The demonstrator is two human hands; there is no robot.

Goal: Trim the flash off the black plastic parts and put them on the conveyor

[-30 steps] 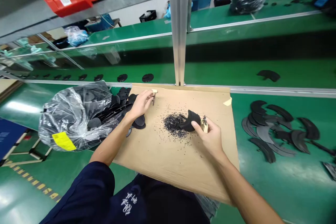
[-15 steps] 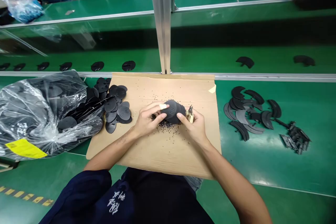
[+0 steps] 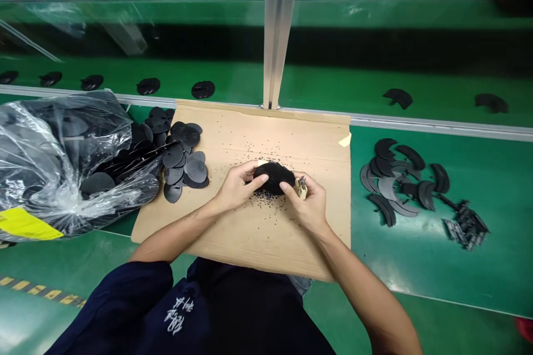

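Observation:
Between both hands is a black disc-shaped plastic part (image 3: pixel 272 177), held just above a cardboard sheet (image 3: pixel 233 238). My left hand (image 3: pixel 240 184) grips its left side, thumb on top, with pale tape round a fingertip. My right hand (image 3: pixel 307 199) pinches its right edge and also keeps a small tool with pale yellow handles (image 3: pixel 300 187), likely nippers, against the palm. Tiny black scraps (image 3: pixel 268 199) lie scattered on the cardboard beneath. How many discs are stacked in the hands I cannot tell.
Left of the cardboard lie loose black discs (image 3: pixel 195 169) and a clear plastic bag (image 3: pixel 70 161) of more. To the right are curved black pieces (image 3: pixel 385 183) and a pile of small black parts (image 3: pixel 468 224). A metal post (image 3: pixel 278 33) rises behind; discs line the green shelf (image 3: pixel 233 75).
The grey-faced disc surface now shows darker and the overlapping discs read as one rounder shape, tilted in the hands. Both hands keep their grip. The head view has shifted slightly.

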